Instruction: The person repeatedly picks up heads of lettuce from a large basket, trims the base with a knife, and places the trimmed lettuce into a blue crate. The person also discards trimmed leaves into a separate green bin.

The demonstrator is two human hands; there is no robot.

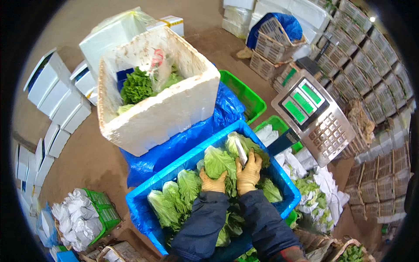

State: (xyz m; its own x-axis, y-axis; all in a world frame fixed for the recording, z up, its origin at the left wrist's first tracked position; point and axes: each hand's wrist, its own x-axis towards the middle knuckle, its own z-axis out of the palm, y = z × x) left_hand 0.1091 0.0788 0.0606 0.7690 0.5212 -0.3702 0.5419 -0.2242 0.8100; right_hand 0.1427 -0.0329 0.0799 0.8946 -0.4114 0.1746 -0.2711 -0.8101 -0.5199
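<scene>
Both hands wear tan gloves and reach into a blue plastic crate point(147, 188) lined with blue film. My left hand point(214, 181) grips the lower end of a green leafy lettuce head point(218, 162), thumb and fingers on either side of it. My right hand point(247, 172) is closed over another lettuce head point(234, 140) just to the right, at the crate's far corner. A narrow white strip point(241, 150) runs up from its fingers; I cannot tell whether it is a leaf rib or a tool. More lettuce heads point(173, 199) lie on the left, partly behind my sleeves.
Beyond the crate stands a worn white foam box point(160, 121) with leafy greens point(137, 86) and a plastic bag inside. A digital scale display point(314, 118) rises at the right. White foam boxes point(55, 88) line the left; a green basket point(103, 213) holds white bags.
</scene>
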